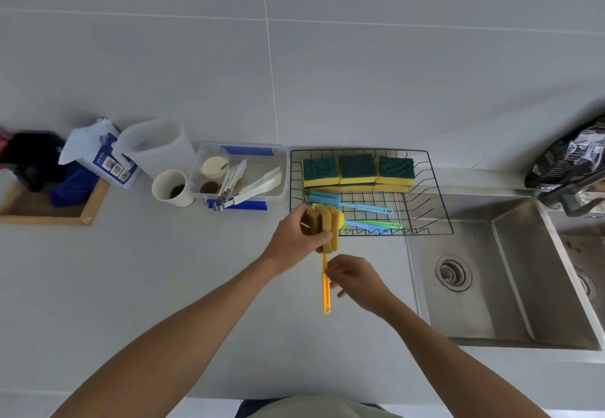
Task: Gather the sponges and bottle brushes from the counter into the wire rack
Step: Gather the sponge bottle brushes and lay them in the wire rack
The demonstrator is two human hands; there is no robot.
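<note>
Left hand: at the centre of the view, grip clenched round the brownish sponge head of the yellow brush; fingers wrap the head from its 9 o'clock side.
Right hand: just at 5 o'clock of the left hand, fingertips pinching the brush's handle partway down.
Yellow brush: held over the counter, head at 12 o'clock and handle pointing to 6 o'clock; the head overlaps the rack's near-left corner, and I cannot tell whether it touches the wire.
Rack: black wire, at 1 o'clock of the hands, its right part overhanging the sink.
Sponges: three green-topped yellow ones side by side along the rack's far edge, touching one another; more yellow shows beneath them.
Blue brush: lies in the rack, just on the near side of the sponges, head at 9 o'clock, handle toward 3 o'clock.
Other brushes: a green handle and a blue handle lie in the rack's near part, pointing toward 3 o'clock; their heads are hidden behind the yellow brush's head.
Tub: clear plastic with blue clips, just at 9 o'clock of the rack, holding small cups and white utensils.
Cup: white, at 9 o'clock of the tub, dark residue inside.
Jug: translucent, at 11 o'clock of the cup.
Tray: wooden, far at 9 o'clock, holding dark and blue items.
</note>
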